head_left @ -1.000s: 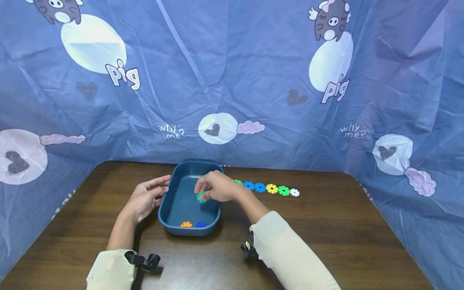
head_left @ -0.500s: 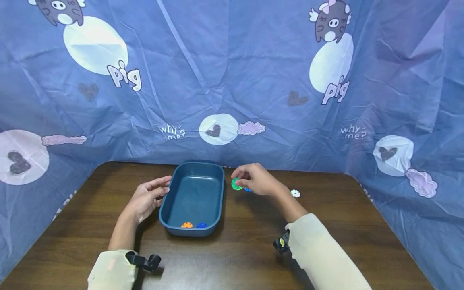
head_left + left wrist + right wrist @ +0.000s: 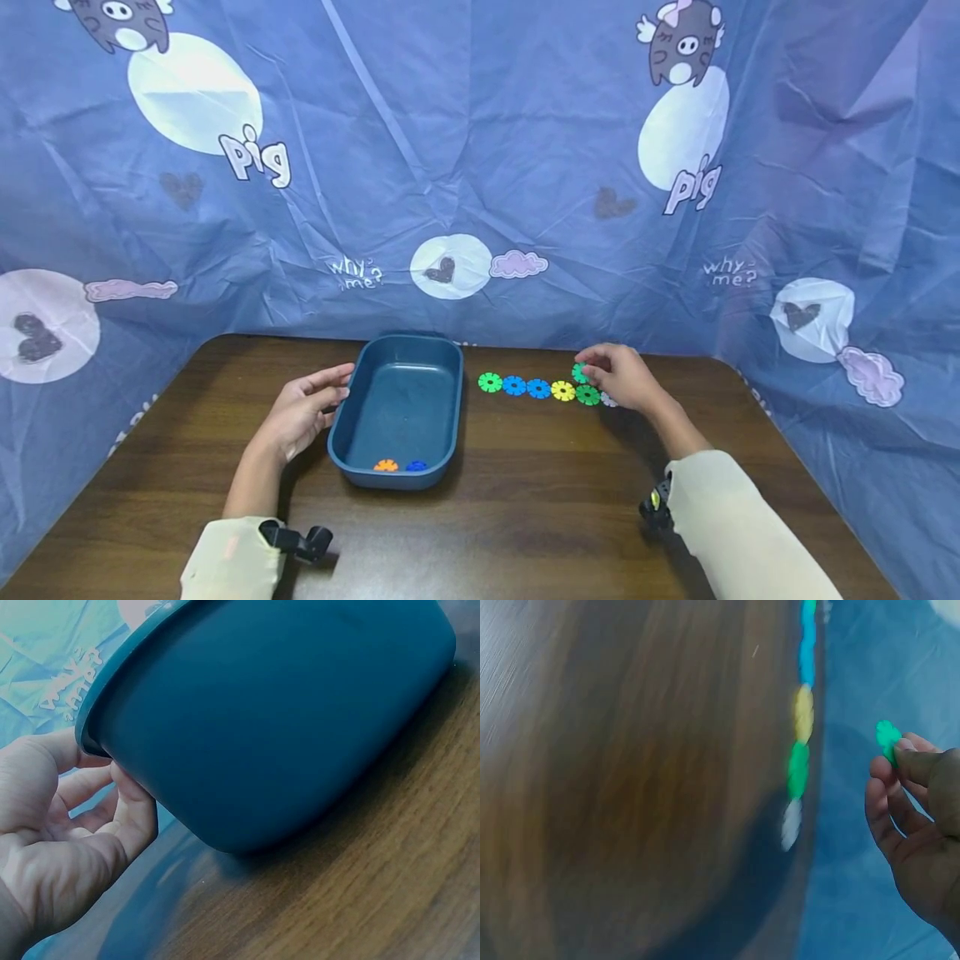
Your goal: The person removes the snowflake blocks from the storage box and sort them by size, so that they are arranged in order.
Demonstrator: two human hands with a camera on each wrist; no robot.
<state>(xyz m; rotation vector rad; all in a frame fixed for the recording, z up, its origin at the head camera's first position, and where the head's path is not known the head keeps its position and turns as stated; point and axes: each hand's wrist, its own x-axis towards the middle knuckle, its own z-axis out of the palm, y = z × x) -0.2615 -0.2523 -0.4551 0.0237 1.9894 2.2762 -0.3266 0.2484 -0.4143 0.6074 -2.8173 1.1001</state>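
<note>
My right hand (image 3: 626, 379) pinches a green flower-shaped plastic disc (image 3: 887, 739) between thumb and fingers, raised above the right end of a row of similar discs. The row runs along the table: a light green disc (image 3: 490, 382), two blue ones, a yellow disc (image 3: 563, 391), a green disc (image 3: 588, 395) and a white disc (image 3: 608, 401), partly hidden by the hand. My left hand (image 3: 303, 410) rests its fingertips against the outer left side of a dark blue-green plastic tub (image 3: 277, 727), just under the rim, with relaxed fingers.
Inside the tub's near end lie an orange disc (image 3: 386, 465) and a dark blue disc (image 3: 416, 466), both partly hidden by the front wall. Behind the brown wooden table (image 3: 510, 517) hangs a blue printed cloth (image 3: 480, 183).
My right hand has taken a green disc out of the tub and carried it rightward above the row to its far end. The left hand stays at the tub.
</note>
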